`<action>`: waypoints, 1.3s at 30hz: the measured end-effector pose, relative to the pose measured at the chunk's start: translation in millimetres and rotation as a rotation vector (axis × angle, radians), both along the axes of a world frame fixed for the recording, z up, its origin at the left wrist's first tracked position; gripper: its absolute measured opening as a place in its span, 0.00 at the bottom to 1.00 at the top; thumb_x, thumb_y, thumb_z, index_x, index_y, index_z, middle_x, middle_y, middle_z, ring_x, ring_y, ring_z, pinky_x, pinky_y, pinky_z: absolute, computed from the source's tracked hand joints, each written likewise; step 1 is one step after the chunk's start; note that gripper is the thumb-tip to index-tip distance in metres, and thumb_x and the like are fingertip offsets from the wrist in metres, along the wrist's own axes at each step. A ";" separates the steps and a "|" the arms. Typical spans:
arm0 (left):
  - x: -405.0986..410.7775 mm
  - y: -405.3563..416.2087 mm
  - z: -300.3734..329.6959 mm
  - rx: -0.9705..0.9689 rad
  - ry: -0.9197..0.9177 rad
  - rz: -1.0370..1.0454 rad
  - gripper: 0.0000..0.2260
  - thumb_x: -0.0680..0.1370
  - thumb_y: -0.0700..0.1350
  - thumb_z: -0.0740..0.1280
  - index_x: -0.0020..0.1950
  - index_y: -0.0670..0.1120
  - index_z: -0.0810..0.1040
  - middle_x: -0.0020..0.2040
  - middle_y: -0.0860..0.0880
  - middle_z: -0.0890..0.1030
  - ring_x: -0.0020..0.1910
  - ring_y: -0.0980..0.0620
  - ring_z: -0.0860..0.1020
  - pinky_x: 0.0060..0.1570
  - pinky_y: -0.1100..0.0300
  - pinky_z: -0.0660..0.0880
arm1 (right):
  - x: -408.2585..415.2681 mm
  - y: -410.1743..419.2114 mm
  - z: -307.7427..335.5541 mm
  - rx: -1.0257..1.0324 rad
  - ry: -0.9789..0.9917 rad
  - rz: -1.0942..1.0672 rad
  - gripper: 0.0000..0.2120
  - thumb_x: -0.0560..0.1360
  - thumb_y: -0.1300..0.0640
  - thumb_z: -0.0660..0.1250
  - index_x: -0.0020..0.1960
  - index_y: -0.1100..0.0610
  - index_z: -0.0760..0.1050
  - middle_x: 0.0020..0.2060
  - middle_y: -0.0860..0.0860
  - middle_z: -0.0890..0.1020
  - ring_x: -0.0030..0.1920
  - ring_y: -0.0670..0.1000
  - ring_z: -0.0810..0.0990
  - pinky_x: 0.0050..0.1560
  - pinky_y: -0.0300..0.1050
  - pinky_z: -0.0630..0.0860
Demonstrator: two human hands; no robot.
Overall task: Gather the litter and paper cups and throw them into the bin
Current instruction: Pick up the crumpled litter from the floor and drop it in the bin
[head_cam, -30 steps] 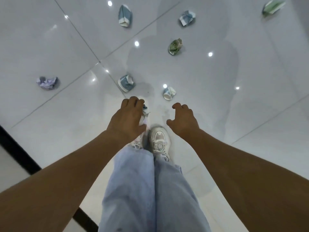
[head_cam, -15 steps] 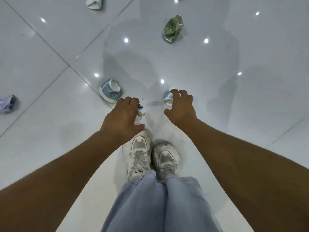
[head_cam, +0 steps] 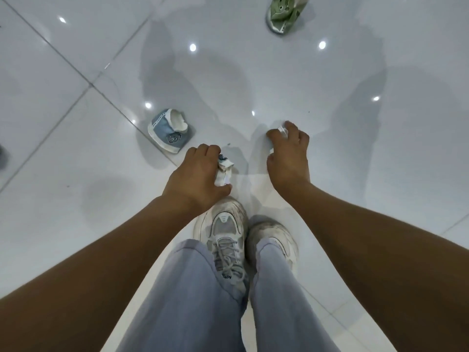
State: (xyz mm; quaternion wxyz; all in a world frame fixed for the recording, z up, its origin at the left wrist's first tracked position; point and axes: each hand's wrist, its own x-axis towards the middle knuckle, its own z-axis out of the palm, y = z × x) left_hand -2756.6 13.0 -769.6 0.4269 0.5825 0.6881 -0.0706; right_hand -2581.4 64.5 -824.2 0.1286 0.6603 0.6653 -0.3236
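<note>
Glossy white floor tiles (head_cam: 76, 204) underfoot; left hand (head_cam: 195, 174) gripping a crushed cup (head_cam: 224, 171), right hand (head_cam: 289, 153) curling fingers (head_cam: 291, 128) round another cup (head_cam: 282, 130). Blue cup (head_cam: 168, 130) lying nearby: likely light, flimsy, best pinching at the rim

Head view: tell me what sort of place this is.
Probably an indoor room or hall with a polished floor: large glossy white tiles with thin joints mirror round ceiling lights. Crushed paper cups, one blue and one green, litter it.
</note>
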 end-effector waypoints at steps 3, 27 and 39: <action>1.1 -2.8 5.7 0.003 0.012 -0.014 0.27 0.71 0.52 0.72 0.65 0.45 0.67 0.61 0.47 0.70 0.60 0.48 0.67 0.53 0.51 0.72 | 0.0 -6.1 9.4 -0.016 0.029 -0.013 0.23 0.76 0.68 0.61 0.69 0.53 0.69 0.73 0.53 0.60 0.72 0.57 0.56 0.57 0.47 0.72; 88.6 10.9 445.8 0.120 0.097 -0.523 0.24 0.72 0.52 0.70 0.63 0.45 0.67 0.59 0.47 0.71 0.60 0.48 0.68 0.48 0.59 0.69 | 71.7 -78.2 506.4 0.003 0.112 -0.346 0.23 0.76 0.63 0.61 0.69 0.49 0.68 0.71 0.51 0.65 0.70 0.55 0.60 0.56 0.45 0.73; 139.2 -59.1 603.1 0.219 0.000 -0.975 0.26 0.71 0.49 0.71 0.65 0.42 0.68 0.61 0.45 0.71 0.62 0.45 0.67 0.55 0.52 0.72 | 86.4 -242.2 668.9 0.128 0.068 -0.944 0.23 0.75 0.64 0.61 0.69 0.52 0.69 0.67 0.53 0.68 0.64 0.58 0.64 0.54 0.49 0.73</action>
